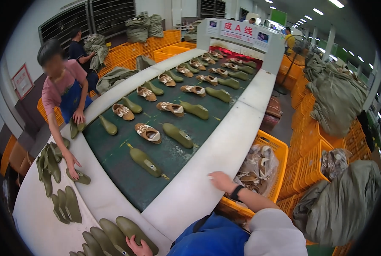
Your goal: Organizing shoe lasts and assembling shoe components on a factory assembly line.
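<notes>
At the lower edge, my left hand lies against a row of olive-green shoe lasts, fingers apart and touching the nearest last. My right hand, with a black band at its wrist, is stretched out at the white conveyor rim, fingers extended and nothing seen in them. Beside it stands an orange crate with brown-and-white shoe uppers in clear plastic bags. On the green belt, brown shoe uppers lie paired with green lasts. A lone last lies nearest me.
Across the belt at left, a co-worker in a pink shirt touches lasts on the white table. A machine housing with a reddish opening spans the belt's far end. Stacked orange crates and grey-green sacks line the right side.
</notes>
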`<control>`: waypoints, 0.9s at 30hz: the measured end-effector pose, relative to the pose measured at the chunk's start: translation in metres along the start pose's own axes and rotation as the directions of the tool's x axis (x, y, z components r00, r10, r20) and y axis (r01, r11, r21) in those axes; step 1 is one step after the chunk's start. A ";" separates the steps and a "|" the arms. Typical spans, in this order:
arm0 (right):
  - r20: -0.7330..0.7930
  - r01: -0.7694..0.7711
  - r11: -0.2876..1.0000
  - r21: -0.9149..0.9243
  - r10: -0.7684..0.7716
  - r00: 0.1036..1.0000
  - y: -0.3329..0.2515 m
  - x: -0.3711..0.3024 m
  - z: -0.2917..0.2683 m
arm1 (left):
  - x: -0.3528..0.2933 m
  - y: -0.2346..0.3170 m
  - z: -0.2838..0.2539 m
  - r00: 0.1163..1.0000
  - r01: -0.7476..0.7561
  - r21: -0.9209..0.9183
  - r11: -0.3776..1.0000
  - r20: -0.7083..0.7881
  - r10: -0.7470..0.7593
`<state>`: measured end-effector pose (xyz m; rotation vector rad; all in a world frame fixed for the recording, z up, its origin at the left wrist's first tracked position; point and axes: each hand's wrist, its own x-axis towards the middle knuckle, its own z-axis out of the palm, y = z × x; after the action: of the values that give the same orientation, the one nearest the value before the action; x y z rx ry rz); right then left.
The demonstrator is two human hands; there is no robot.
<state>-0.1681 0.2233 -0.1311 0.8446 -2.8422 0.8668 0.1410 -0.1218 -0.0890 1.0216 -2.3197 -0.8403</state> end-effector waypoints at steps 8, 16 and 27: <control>0.145 -0.488 0.845 -0.221 0.523 0.840 0.150 -0.266 0.055 | -0.001 -0.008 0.000 0.999 -0.039 0.031 0.999 0.034 0.037; -0.144 -0.730 0.675 0.110 0.737 0.660 0.202 -0.178 -0.012 | 0.003 -0.016 0.006 0.976 -0.175 0.115 0.978 0.149 0.157; 0.795 -0.923 0.383 -0.046 0.573 0.199 0.270 -0.143 0.003 | 0.008 0.060 0.026 0.964 -0.122 0.446 0.887 0.267 -0.002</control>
<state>-0.1860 0.4790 -0.2983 -0.7601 -3.8628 1.6574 0.0908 -0.0870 -0.0645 1.0652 -2.8484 -0.4194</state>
